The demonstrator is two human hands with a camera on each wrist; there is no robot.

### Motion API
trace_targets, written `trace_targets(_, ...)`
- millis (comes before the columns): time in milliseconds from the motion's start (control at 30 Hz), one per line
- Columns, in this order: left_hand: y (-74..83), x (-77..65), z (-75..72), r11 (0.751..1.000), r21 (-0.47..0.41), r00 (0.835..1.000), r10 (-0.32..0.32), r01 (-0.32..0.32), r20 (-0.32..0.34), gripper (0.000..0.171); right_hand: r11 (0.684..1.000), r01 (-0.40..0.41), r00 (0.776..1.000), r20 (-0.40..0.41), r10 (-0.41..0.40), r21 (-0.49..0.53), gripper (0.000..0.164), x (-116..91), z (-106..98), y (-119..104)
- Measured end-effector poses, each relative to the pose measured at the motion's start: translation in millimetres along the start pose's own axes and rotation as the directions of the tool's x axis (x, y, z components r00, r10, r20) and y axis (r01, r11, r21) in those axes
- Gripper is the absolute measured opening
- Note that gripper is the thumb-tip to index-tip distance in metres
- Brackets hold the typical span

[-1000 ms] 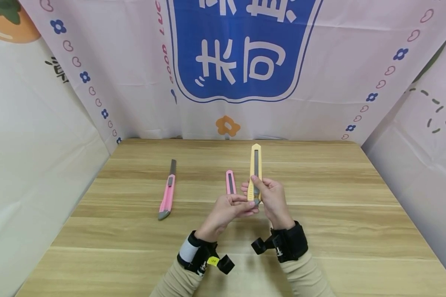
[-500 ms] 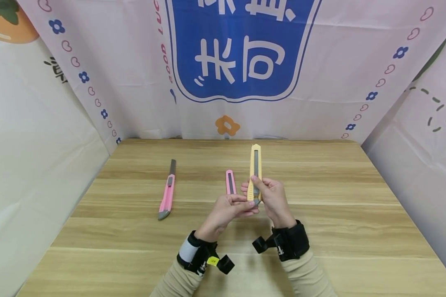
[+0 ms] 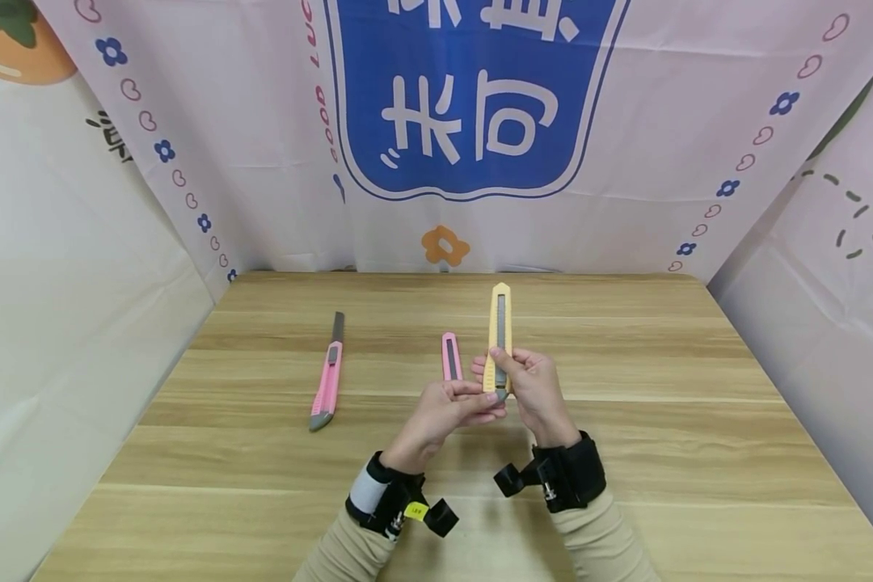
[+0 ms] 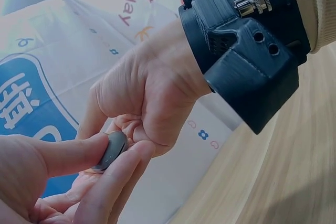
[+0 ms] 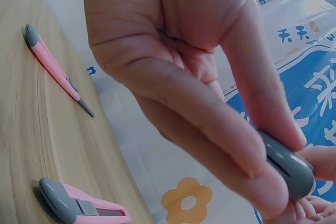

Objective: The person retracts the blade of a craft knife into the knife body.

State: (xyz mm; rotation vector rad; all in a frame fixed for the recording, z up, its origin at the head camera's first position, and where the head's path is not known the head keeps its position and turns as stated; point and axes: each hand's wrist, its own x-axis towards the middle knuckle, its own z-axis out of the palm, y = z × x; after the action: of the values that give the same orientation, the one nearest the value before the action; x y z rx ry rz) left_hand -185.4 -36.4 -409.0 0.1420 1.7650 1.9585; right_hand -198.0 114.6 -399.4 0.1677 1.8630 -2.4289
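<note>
My right hand (image 3: pixel 538 396) grips a yellow utility knife (image 3: pixel 500 323) in front of me, its slot facing up and a grey blade strip showing inside. My left hand (image 3: pixel 444 412) pinches the knife's grey end cap (image 5: pixel 294 169) between thumb and fingers, beside the right hand. In the left wrist view the left fingers squeeze that cap, and the yellow body is hidden. A pink utility knife (image 3: pixel 451 357) lies just beyond the left hand, which partly covers it. Farther left lies another pink utility knife (image 3: pixel 327 380), its blade extended.
The wood-grain table (image 3: pixel 669 420) ends at a printed white cloth backdrop (image 3: pixel 269 186). More cloth hangs on both sides. Each wrist carries a black strap with a camera mount (image 3: pixel 567 475).
Inside the yellow knife's slot the strip now looks lighter, and the brownish bit near the grey end cap has shrunk. The hands have barely moved; both pink knives lie still.
</note>
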Motion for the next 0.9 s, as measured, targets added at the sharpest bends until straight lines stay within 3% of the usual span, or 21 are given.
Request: trace_targets(900,0.7,0.4,0.1,1.000,0.001,0.999,0.031,-0.031,-0.012,0.029,0.999,-0.002,1.000,-0.006,0.002,-0.038,0.035,-0.2,2.0,-0.3)
